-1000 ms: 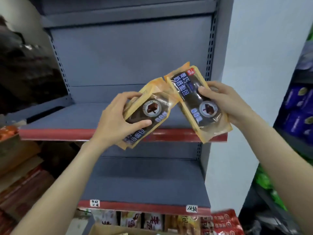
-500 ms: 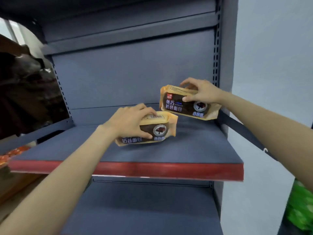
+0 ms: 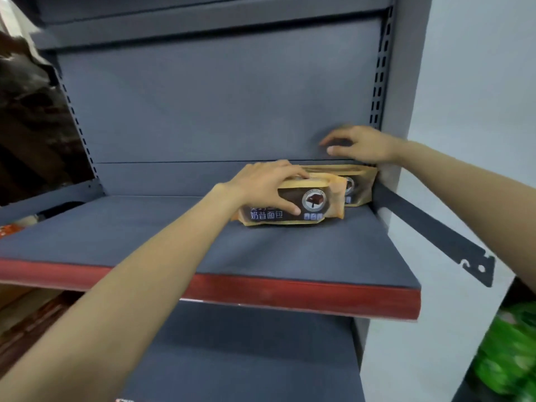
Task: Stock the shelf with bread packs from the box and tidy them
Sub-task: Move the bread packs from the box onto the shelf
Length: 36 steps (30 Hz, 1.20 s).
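Observation:
Two orange-and-brown bread packs stand on the grey shelf [image 3: 174, 245] near its back right corner. The front bread pack [image 3: 313, 204] is upright on its long edge, and my left hand [image 3: 261, 184] grips its left end from above. The rear bread pack [image 3: 358, 188] stands against the back panel and the right upright, half hidden by the front one. My right hand [image 3: 359, 145] hovers just above the rear pack, fingers spread, holding nothing. The box is out of view.
The shelf has a red front edge [image 3: 290, 297]. A dark metal bracket [image 3: 435, 236] juts out along its right side. A lower grey shelf [image 3: 246, 358] lies beneath. Green packages [image 3: 510, 358] sit at the lower right and orange goods [image 3: 8, 227] at the far left.
Both packs were carried up and set down on the shelf. My right hand put its pack in the back corner and let go; my left hand slid its pack right, in front of it.

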Available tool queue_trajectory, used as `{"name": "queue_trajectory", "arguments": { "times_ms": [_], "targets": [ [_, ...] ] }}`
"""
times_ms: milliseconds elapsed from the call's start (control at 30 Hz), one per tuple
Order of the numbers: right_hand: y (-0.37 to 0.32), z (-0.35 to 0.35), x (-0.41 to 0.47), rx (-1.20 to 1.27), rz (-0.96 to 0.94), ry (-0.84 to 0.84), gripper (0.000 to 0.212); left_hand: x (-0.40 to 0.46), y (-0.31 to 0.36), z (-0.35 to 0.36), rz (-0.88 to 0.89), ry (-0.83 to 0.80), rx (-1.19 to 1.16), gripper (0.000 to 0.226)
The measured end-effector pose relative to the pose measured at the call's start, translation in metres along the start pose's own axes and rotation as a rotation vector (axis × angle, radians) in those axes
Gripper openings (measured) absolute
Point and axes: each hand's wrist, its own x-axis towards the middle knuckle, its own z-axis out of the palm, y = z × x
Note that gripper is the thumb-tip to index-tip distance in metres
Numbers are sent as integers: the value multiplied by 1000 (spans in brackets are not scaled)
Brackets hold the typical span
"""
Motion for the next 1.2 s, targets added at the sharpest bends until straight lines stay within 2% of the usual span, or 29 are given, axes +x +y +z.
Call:
{"name": "queue_trajectory", "arguments": {
  "times_ms": [67, 200, 300, 500, 600, 700, 833, 933, 1067, 1133, 1200],
  "targets": [
    [-5, -14, -12, 0, -4, -57, 32, 20, 11, 5, 18, 40, -41, 70],
    [-9, -15, -35, -231, 25, -208, 34, 49, 36, 21, 28, 61, 13, 72],
    [-5, 0, -48, -334, 70, -211, 40, 47, 37, 25, -35, 57, -54, 71],
    [-6, 12, -55, -316, 106, -142, 42, 12, -10, 30, -207, 126, -307, 47],
    [-9, 15, -58, -361, 140, -127, 43, 2, -10, 32, -259, 115, -338, 47],
    [-29, 20, -74, -379, 96, 52, 41, -11, 7, 21, -349, 216, -302, 46],
    [-82, 44, -120, -171, 6, 428, 29, -61, 42, 4, -388, 422, -332, 27],
    [-120, 67, -155, -8, 31, 643, 24, -108, 69, 1, -378, 529, -380, 16],
    [-175, 96, -197, 195, 91, 795, 20, -173, 94, 11, -273, 750, -374, 22],
    [-204, 118, -219, 264, 107, 802, 18, -208, 99, 27, -205, 835, -304, 25],
    [-230, 147, -243, 276, 135, 739, 18, -246, 100, 50, -165, 852, -322, 26]
  ]
}}
